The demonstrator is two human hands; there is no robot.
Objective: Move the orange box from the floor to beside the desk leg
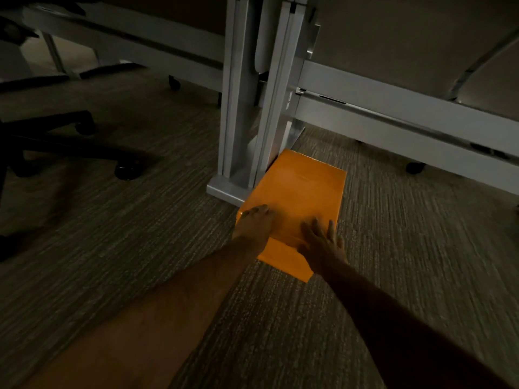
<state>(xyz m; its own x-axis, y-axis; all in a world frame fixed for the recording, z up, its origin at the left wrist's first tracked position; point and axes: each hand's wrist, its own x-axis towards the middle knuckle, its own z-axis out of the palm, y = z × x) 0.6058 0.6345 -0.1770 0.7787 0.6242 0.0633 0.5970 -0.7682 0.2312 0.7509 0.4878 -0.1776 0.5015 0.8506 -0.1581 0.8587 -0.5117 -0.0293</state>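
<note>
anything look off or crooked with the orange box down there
Nothing stands out. The orange box lies flat on the carpet, undamaged, right beside the desk leg, with the left hand and right hand resting flat on its near end.

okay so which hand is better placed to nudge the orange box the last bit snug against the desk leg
Right, probably. The right hand lies flat on the orange box on the side away from the desk leg, so it can push toward it. The left hand sits on the leg side.
</note>
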